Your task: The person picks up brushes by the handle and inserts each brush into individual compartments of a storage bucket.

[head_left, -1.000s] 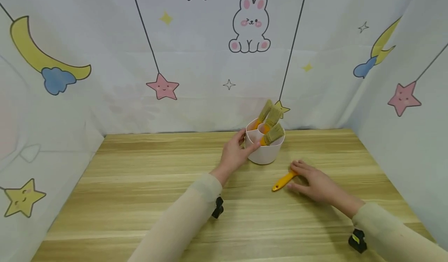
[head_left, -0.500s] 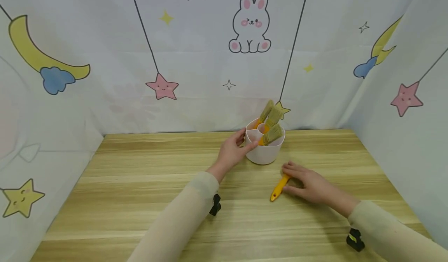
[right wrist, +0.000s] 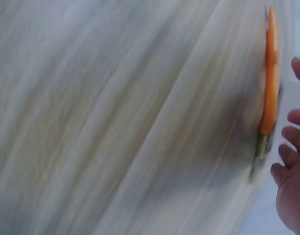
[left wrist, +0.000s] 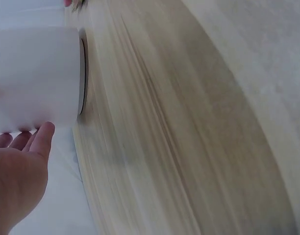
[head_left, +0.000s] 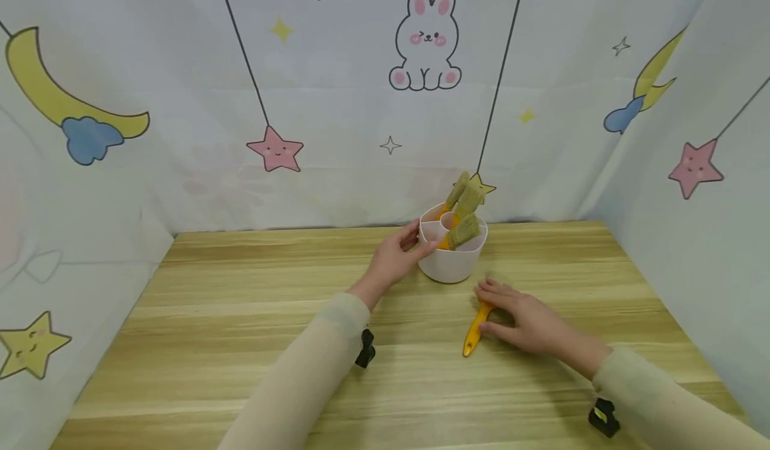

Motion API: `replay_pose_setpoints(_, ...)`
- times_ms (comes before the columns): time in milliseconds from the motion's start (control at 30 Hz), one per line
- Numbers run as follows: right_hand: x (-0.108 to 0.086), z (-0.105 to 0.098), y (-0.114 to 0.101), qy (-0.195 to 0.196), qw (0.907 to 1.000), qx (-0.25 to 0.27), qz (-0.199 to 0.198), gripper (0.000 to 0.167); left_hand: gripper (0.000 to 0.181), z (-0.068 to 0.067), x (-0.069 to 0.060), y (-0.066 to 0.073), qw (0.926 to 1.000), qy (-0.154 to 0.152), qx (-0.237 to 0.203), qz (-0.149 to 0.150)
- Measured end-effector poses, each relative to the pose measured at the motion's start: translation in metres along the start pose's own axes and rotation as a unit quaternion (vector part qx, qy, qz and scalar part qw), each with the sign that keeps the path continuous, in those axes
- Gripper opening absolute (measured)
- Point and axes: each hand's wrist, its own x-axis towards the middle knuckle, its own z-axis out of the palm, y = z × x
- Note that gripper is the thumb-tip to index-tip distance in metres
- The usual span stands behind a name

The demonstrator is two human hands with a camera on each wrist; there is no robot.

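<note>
A white, round, compartmented holder (head_left: 452, 267) stands upright near the back of the wooden table. Several paintbrushes (head_left: 470, 198) with yellow-orange handles lean in it, bristles up. My left hand (head_left: 392, 261) grips the holder's left side, the thumb at its front rim; the left wrist view shows fingertips against its wall (left wrist: 37, 73). In front of the holder, another paintbrush (head_left: 477, 331) lies on the table. Over its bristle end is my right hand (head_left: 529, 317), fingers extended and thumb apart, near the handle. The right wrist view shows the brush's orange handle (right wrist: 271, 73) beside the spread fingers.
The wooden table (head_left: 240, 316) is enclosed at the back and sides by white cloth (head_left: 337, 102) printed with stars, moons and a rabbit. The holder stands close to the back cloth. A black wrist device (head_left: 604, 417) hangs under the right sleeve.
My right hand has moved left, and the loose paintbrush has shifted and turned, its handle end now nearer to me. My left hand stays on the holder, which has hardly moved.
</note>
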Motion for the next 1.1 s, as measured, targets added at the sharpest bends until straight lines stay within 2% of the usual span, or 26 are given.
replay_pose_setpoints(200, -0.002, 0.001, -0.013, 0.025, 0.9983, -0.045, 0.027, 0.074, 0.077, -0.006, 0.004, -0.003, 0.9998, -0.016, -0.006, -0.004)
replay_pose_setpoints(367, -0.002, 0.005, -0.013, 0.004, 0.9966, -0.049, 0.066, 0.083, 0.076, -0.009, 0.008, -0.005, 0.9996, -0.026, -0.007, -0.004)
replay_pose_setpoints(467, -0.002, 0.007, -0.011, -0.001, 0.9961, -0.047, 0.075, 0.085, 0.075, -0.009, 0.01, -0.005, 0.9994, -0.032, -0.016, -0.002)
replay_pose_setpoints(800, 0.001, 0.008, -0.004, -0.001, 0.9962, -0.056, 0.067, 0.081, 0.073, -0.009, 0.012, -0.003, 0.9987, -0.04, -0.03, -0.005)
replay_pose_setpoints(1100, 0.005, -0.003, 0.004, -0.039, 0.997, -0.066, -0.002, 0.083, 0.071, -0.01, 0.013, -0.004, 0.9982, -0.045, -0.04, -0.004)
